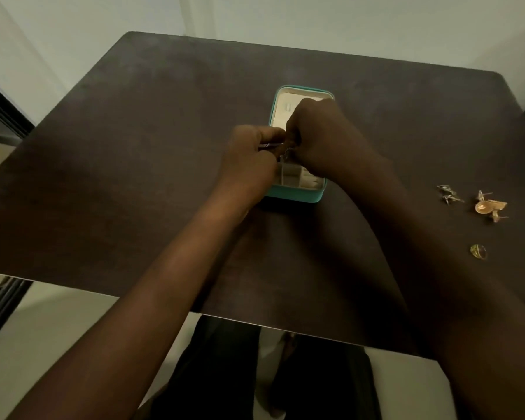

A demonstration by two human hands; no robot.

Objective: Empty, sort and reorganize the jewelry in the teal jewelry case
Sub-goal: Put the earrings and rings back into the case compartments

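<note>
On the dark tabletop, a gold ring lies nearest me at right, with gold earrings and silver earrings beyond. My left hand and right hand meet over the open teal case at the center, fingers curled, pinching a small silver piece between them.

Matt dark table, shiny gold ring, cream fabric-lined teal case
</note>
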